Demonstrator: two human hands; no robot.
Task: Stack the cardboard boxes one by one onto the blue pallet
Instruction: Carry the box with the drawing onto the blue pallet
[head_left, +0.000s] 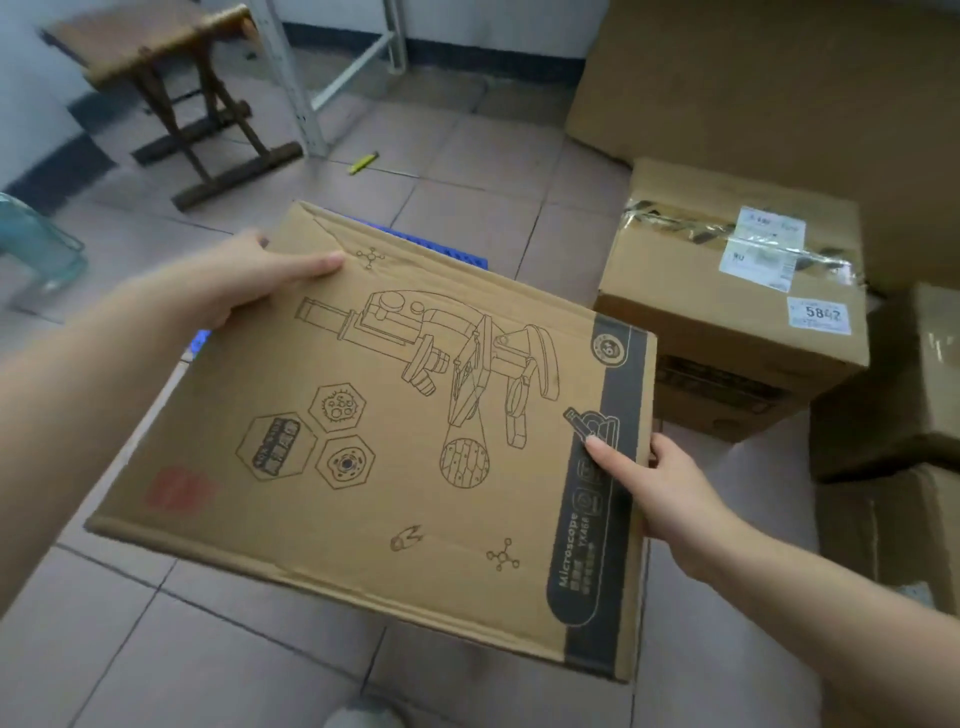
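A flat cardboard box (363, 447) printed with a microscope drawing fills the middle of the view, held above the tiled floor. My left hand (244, 280) grips its far left corner, thumb on top. My right hand (660, 483) grips its right edge by the dark printed band, thumb on top. The blue pallet (441, 247) lies on the floor beneath the box; only a strip shows past the far edge and a small patch at the left edge.
A taped cardboard box (737, 312) with white labels sits on the floor at right, more boxes (893, 395) beside and behind it. A wooden stool (176, 78) and a metal rack leg (296, 88) stand far left. A yellow marker (363, 162) lies on the tiles.
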